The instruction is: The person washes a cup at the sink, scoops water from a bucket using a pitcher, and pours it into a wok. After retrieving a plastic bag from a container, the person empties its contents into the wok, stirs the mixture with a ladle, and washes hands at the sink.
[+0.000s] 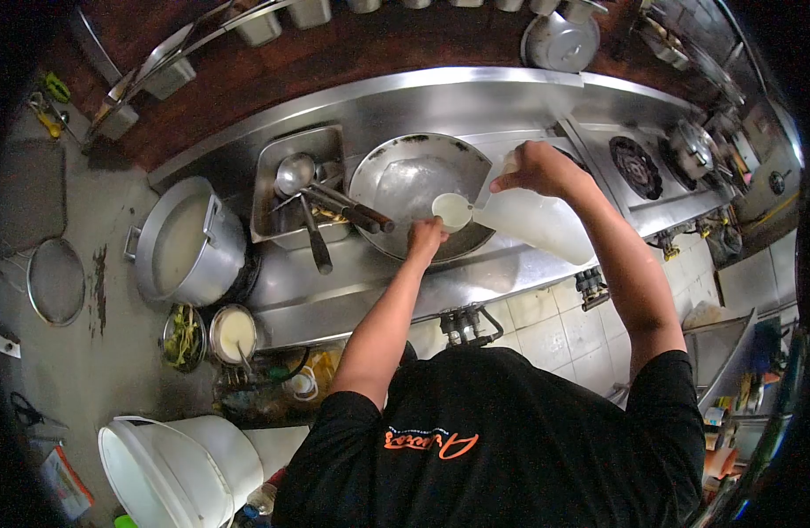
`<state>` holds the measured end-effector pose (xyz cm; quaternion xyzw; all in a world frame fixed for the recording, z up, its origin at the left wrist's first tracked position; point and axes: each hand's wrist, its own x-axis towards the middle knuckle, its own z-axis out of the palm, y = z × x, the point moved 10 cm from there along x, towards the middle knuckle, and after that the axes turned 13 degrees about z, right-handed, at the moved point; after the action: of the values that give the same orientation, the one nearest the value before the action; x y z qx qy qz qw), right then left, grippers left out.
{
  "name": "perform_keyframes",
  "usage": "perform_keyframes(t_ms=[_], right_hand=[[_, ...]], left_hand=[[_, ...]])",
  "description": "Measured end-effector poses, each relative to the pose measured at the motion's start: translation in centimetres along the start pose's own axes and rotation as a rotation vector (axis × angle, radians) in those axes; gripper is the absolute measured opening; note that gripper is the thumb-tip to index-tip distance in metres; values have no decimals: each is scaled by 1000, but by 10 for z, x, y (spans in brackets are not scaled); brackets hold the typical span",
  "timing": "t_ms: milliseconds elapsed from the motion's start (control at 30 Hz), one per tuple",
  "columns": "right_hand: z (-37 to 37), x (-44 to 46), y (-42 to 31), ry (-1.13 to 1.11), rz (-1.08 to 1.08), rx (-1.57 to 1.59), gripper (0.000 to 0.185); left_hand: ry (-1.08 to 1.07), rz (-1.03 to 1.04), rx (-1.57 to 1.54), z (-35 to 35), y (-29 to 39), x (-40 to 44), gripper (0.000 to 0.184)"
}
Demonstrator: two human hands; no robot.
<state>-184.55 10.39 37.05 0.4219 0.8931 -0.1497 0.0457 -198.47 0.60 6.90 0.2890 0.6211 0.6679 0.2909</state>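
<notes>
- Just beyond the left hand point(428, 238), over the near right part of the wok point(405, 180), is a pale round cup point(453, 214), mouth upward; that hand's fingers grasp its near edge.
- Right of the cup, below the right hand point(541, 169), a translucent plastic jug point(541, 224) lies tipped, its narrow end at the cup's rim; I cannot tell whether they touch.
- The right hand is curled around the jug's upper side; its palm hides whether there is a handle there.
- The jug looks thin-walled and slightly flexible, unlikely to shatter; whatever liquid it holds would make it heavy and shift its weight when tilted. Best hold: high on its upper side, with support under the broad base if full.
- The cup seems light and fairly stiff, probably slippery if wet; pinching the outer wall near the rim keeps its mouth free.
- Left of the left hand, a metal pan point(268, 167) with a ladle point(295, 174) stands on the steel bench point(312, 321), beside the wok.
</notes>
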Motion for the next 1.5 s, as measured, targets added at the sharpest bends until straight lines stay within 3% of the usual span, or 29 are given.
perform_keyframes(t_ms=[200,267,300,367,500,600,733,867,900,1067,1167,1267,1333,1400,1467,1500], right_hand=[[-7,-10,6,15,-60,114,57],[-3,-3,25,126,-158,253,60],[-1,-4,34,98,-79,223,59],[3,-13,54,38,75,164,58],[9,-33,79,127,-5,475,57],[41,-25,107,148,-59,613,55],[63,-34,126,177,-36,783,52],[70,-35,123,106,44,549,51],[66,-34,118,132,-8,618,65],[53,-25,102,130,-86,525,62],[42,-16,94,116,-109,448,61],[27,-8,84,157,-208,539,60],[17,-4,72,133,-171,407,60],[-4,-14,47,157,-234,267,57],[0,10,59,202,-264,454,48],[-23,-12,38,115,-285,607,35]], left_hand=[[58,-47,-40,-1,6,-4,31],[20,13,208,-10,-20,13,28],[0,41,334,-12,-11,13,27],[60,165,532,-17,11,5,23],[201,636,1061,-7,95,-40,17],[19,621,1247,4,113,-42,15],[66,608,1413,8,139,-66,12],[145,522,1455,-6,101,-77,13],[182,527,1455,-5,99,-79,13],[227,524,1449,-3,97,-77,16],[395,454,1253,5,133,-90,15],[264,390,826,21,100,-78,22],[200,320,798,29,86,-60,32],[283,135,353,20,57,-52,39],[301,-71,174,7,27,-67,38],[271,-47,101,1,32,-85,37]])
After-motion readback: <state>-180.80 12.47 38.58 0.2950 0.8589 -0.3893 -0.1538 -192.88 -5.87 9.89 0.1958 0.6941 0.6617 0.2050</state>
